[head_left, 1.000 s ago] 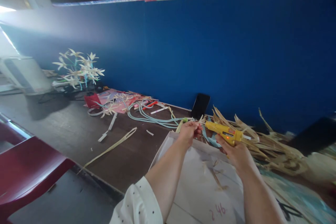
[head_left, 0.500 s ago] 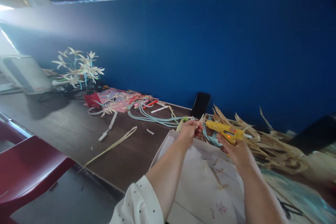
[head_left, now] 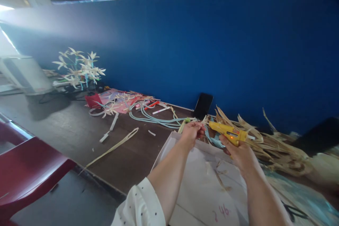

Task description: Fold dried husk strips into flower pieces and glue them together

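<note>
My right hand [head_left: 239, 153] is wrapped round a yellow hot glue gun [head_left: 228, 132] whose nozzle points left, its small orange light on. My left hand [head_left: 191, 133] pinches a small pale dried-leaf piece [head_left: 202, 119] right at the nozzle tip. Both hands hover over the far edge of a white cardboard sheet [head_left: 201, 190] with "246" written in red. A thin pale stem runs left from the pinched piece.
A pile of dried husk leaves [head_left: 267, 143] lies to the right. A black phone [head_left: 202, 106] leans on the blue wall. Pale blue strips [head_left: 156, 118], paper scraps, a bunch of finished leaf flowers [head_left: 79, 69] and a red chair [head_left: 29, 174] are to the left.
Both hands and the glue gun have stayed almost still; the gun has crept slightly right and up, with the nozzle staying at the pinched piece.
</note>
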The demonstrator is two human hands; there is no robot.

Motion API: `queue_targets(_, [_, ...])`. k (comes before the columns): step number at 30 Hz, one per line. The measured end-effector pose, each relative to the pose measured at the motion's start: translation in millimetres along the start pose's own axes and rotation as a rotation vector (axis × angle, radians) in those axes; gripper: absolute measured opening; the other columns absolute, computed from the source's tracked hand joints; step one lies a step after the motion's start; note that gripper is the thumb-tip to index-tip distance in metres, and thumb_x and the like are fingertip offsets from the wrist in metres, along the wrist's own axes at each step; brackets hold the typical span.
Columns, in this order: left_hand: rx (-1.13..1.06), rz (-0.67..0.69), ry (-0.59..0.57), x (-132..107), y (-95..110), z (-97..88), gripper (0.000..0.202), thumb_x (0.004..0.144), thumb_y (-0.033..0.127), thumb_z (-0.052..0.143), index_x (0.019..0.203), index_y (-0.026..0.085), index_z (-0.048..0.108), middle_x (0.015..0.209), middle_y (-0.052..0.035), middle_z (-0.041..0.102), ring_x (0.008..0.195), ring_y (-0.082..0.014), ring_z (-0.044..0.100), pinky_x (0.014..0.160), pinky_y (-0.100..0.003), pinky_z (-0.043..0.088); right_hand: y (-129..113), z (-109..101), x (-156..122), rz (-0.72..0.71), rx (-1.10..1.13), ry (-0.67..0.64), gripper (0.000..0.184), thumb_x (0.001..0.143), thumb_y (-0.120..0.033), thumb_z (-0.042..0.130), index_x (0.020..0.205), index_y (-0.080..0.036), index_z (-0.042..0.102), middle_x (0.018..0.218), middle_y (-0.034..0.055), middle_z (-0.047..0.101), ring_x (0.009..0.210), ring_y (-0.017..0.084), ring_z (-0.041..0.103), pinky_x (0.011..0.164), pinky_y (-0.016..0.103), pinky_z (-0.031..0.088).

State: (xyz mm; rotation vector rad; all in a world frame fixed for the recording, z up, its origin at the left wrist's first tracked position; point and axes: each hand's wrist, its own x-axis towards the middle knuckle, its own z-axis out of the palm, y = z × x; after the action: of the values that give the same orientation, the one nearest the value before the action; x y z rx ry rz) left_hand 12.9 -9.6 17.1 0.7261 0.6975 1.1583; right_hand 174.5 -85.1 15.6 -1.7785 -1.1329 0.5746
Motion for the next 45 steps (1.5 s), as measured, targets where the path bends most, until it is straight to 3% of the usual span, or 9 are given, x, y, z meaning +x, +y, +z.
queue_targets(18, [0.018, -0.002, 0.0, -3, 3, 1.8, 0.006, 0.072, 0.014, 0.054, 0.07, 0.01, 0.058, 0.059, -0.0027, 0.059, 0.044, -0.0044, 0.046, 0.042, -0.016, 0.035, -5, 0, -2, -0.065, 0.03, 0.009, 0.039, 0.064, -0.05, 0.067, 0.082, -0.015, 0.07, 0.053, 0.0025, 0.061, 0.053, 0.02, 0.057, 0.049, 0.028, 0.039])
queue_targets(23, [0.014, 0.004, -0.005, -3, 2, 1.8, 0.006, 0.071, 0.015, 0.055, 0.069, 0.011, 0.058, 0.059, -0.0031, 0.059, 0.044, -0.0049, 0.046, 0.041, -0.016, 0.033, -4, -2, 0, -0.02, -0.038, 0.022, 0.041, 0.064, -0.052, 0.065, 0.077, -0.013, 0.07, 0.052, 0.0043, 0.062, 0.052, 0.02, 0.057, 0.048, 0.028, 0.038])
queue_targets(31, [0.031, -0.013, -0.015, -3, 2, 1.1, 0.007, 0.072, 0.017, 0.059, 0.069, 0.011, 0.058, 0.06, -0.0032, 0.06, 0.044, -0.0046, 0.046, 0.042, -0.016, 0.033, -9, -3, -1, 0.029, -0.019, 0.041, 0.045, 0.063, -0.053, 0.066, 0.085, -0.013, 0.07, 0.065, 0.0069, 0.068, 0.059, 0.022, 0.062, 0.052, 0.028, 0.042])
queue_targets(37, [0.049, -0.026, -0.018, -3, 2, 1.2, 0.008, 0.074, 0.015, 0.054, 0.069, 0.011, 0.057, 0.06, -0.0027, 0.06, 0.044, -0.0045, 0.046, 0.043, -0.017, 0.034, -12, -3, -4, 0.019, -0.076, 0.082, 0.045, 0.063, -0.056, 0.065, 0.074, -0.013, 0.069, 0.055, 0.0068, 0.064, 0.055, 0.022, 0.06, 0.05, 0.029, 0.04])
queue_targets(45, [0.072, -0.033, -0.047, -3, 1, 1.1, 0.009, 0.075, 0.016, 0.055, 0.068, 0.01, 0.057, 0.061, -0.0027, 0.059, 0.044, -0.0041, 0.046, 0.044, -0.017, 0.035, -2, -4, 3, -0.024, -0.034, 0.091, 0.048, 0.064, -0.053, 0.065, 0.087, -0.011, 0.07, 0.059, 0.0076, 0.064, 0.065, 0.025, 0.062, 0.057, 0.03, 0.042])
